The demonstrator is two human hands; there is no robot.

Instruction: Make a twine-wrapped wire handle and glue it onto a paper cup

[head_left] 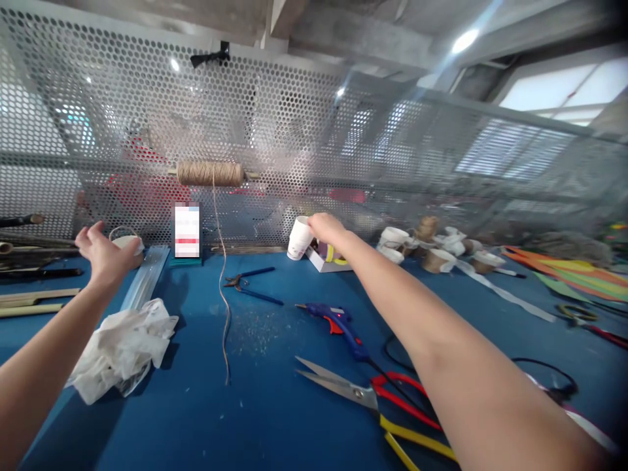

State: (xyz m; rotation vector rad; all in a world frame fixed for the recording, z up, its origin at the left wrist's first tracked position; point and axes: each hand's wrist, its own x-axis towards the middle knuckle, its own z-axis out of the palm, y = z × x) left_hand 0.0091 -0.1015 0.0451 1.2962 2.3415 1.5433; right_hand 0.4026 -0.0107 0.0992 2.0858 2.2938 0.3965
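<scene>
My right hand (pixel 328 230) reaches to the back of the blue table, its fingers closed at the rim of a small stack of white paper cups (pixel 298 239). The stack leans slightly beside a shallow white box (pixel 324 263) that has a yellow and a dark item in it. My left hand (pixel 104 252) is raised at the far left with fingers spread. Partly hidden behind it is a round, pale object (pixel 133 247) with a thin loop on top. Below that hand lie clear plastic strips (pixel 147 278) and a crumpled white plastic bag (pixel 125 347).
Mid-table lie blue-handled pliers (pixel 250 284), a blue glue gun (pixel 338 325) with a black cord, and red-handled scissors (pixel 343 389). Twine hangs from a spool (pixel 210 174) on the perforated metal screen. White tape rolls (pixel 439 260) and coloured sheets (pixel 564 271) are at right.
</scene>
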